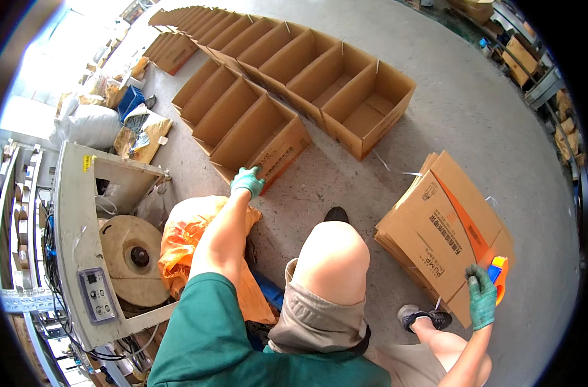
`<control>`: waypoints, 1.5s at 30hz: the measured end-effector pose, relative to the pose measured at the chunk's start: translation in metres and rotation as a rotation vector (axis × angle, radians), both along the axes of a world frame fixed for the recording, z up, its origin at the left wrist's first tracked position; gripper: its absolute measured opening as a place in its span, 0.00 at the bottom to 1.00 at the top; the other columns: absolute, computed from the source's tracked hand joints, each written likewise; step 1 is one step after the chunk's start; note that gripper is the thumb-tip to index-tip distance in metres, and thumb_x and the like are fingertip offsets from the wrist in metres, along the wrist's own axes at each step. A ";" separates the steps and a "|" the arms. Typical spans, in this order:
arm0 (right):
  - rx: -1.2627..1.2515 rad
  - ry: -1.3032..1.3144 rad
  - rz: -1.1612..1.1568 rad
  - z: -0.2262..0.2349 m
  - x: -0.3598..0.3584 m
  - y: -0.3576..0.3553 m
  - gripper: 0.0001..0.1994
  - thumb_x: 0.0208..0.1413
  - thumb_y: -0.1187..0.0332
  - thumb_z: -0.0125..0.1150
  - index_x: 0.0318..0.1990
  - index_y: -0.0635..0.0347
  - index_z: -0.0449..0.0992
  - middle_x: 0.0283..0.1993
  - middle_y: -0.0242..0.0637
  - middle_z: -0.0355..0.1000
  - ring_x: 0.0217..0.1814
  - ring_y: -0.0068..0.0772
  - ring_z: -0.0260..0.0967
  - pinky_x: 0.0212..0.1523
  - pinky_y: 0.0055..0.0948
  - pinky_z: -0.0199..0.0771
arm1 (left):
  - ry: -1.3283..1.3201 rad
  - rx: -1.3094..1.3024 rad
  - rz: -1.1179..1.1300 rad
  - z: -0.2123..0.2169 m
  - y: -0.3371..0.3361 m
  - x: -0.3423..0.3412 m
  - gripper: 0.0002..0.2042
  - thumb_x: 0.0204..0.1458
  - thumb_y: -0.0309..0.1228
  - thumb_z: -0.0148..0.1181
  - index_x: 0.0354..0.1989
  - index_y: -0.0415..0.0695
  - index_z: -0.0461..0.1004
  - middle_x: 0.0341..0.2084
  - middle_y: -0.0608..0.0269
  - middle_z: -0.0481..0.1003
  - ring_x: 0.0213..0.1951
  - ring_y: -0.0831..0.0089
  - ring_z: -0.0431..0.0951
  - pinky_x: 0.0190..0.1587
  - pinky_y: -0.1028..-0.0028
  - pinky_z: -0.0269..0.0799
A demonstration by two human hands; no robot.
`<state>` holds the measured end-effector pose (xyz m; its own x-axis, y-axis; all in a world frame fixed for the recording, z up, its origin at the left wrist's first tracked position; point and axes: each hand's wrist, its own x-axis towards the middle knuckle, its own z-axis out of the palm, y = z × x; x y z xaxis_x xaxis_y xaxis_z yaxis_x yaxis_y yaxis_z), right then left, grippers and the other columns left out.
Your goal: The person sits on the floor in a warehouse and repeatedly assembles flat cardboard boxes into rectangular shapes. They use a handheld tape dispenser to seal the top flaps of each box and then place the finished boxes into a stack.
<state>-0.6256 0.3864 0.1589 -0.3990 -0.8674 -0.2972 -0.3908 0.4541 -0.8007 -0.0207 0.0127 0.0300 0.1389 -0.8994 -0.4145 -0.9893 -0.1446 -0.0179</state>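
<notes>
**Left hand [247, 182] met brown carton [262, 138]**

The matte, rectangular carton stood open, nearest in its row on the scuffed grey floor [333, 187]. Left fingertips lay at its near edge; pinched or spread, I could not tell. The gloved right hand [481, 298] partly covered a glossy orange-and-blue tape dispenser [498, 277], its grip hidden.

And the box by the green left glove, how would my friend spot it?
Find the long row of open brown boxes curving across the grey floor. Just left of its near end is a shorter row. The box is the closest one there, the only one with the green-gloved left hand at its edge.
</notes>
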 end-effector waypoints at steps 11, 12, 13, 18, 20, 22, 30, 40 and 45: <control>0.046 0.264 0.085 0.025 -0.003 0.007 0.15 0.62 0.74 0.57 0.55 0.64 0.76 0.52 0.45 0.77 0.51 0.35 0.76 0.56 0.33 0.73 | -0.214 -0.001 -0.084 0.021 -0.075 0.005 0.21 0.56 0.52 0.58 0.59 0.74 0.75 0.77 0.62 0.39 0.76 0.51 0.42 0.71 0.40 0.47; 0.098 0.357 0.047 0.043 -0.005 0.015 0.15 0.62 0.73 0.57 0.55 0.63 0.76 0.53 0.46 0.77 0.52 0.38 0.76 0.56 0.34 0.73 | -0.189 -0.032 -0.142 0.061 -0.062 -0.043 0.19 0.57 0.52 0.56 0.57 0.71 0.76 0.76 0.65 0.45 0.74 0.47 0.48 0.69 0.39 0.52; 0.179 0.403 0.047 0.058 -0.009 0.015 0.16 0.62 0.72 0.58 0.57 0.61 0.75 0.55 0.48 0.76 0.54 0.42 0.75 0.57 0.36 0.73 | -0.086 -0.266 -0.397 0.032 -0.077 -0.034 0.14 0.57 0.44 0.57 0.47 0.58 0.83 0.62 0.55 0.70 0.64 0.52 0.67 0.66 0.57 0.63; 0.431 0.681 0.115 0.090 -0.047 0.025 0.30 0.58 0.64 0.63 0.68 0.52 0.64 0.59 0.52 0.70 0.60 0.55 0.69 0.61 0.47 0.71 | 0.618 -0.125 -0.576 0.092 -0.066 -0.186 0.17 0.62 0.28 0.55 0.60 0.41 0.73 0.51 0.57 0.79 0.49 0.71 0.77 0.55 0.70 0.73; 0.528 0.721 0.168 0.071 -0.057 0.041 0.32 0.57 0.61 0.64 0.69 0.49 0.63 0.58 0.53 0.70 0.59 0.55 0.70 0.59 0.47 0.72 | 0.683 0.135 -0.643 0.129 -0.038 -0.274 0.21 0.62 0.29 0.54 0.64 0.42 0.69 0.55 0.57 0.76 0.49 0.67 0.77 0.54 0.69 0.73; 0.606 0.732 0.212 0.048 -0.053 0.043 0.34 0.56 0.59 0.65 0.71 0.46 0.60 0.56 0.53 0.71 0.57 0.55 0.71 0.58 0.47 0.72 | 0.551 0.257 -0.774 0.129 -0.020 -0.338 0.23 0.62 0.31 0.53 0.66 0.42 0.67 0.56 0.57 0.75 0.47 0.66 0.77 0.51 0.68 0.75; 0.447 0.606 0.118 -0.047 -0.071 0.057 0.21 0.58 0.72 0.55 0.59 0.49 0.74 0.45 0.50 0.77 0.45 0.52 0.77 0.47 0.45 0.77 | 0.219 0.344 -0.613 0.043 0.039 -0.421 0.17 0.61 0.31 0.50 0.57 0.42 0.74 0.42 0.57 0.78 0.40 0.66 0.78 0.41 0.64 0.77; 0.465 0.564 0.047 -0.050 -0.080 0.048 0.20 0.57 0.70 0.56 0.58 0.50 0.74 0.47 0.50 0.78 0.50 0.54 0.76 0.50 0.49 0.76 | 1.024 0.391 -0.218 0.126 0.068 -0.428 0.16 0.60 0.29 0.60 0.56 0.43 0.72 0.44 0.59 0.78 0.42 0.72 0.76 0.42 0.67 0.75; 0.371 0.585 -0.084 0.003 -0.071 0.034 0.18 0.53 0.63 0.63 0.52 0.52 0.77 0.45 0.50 0.78 0.47 0.53 0.76 0.48 0.45 0.77 | 1.287 0.202 -0.227 0.159 0.025 -0.396 0.15 0.58 0.20 0.55 0.54 0.39 0.70 0.44 0.58 0.77 0.46 0.69 0.76 0.51 0.67 0.75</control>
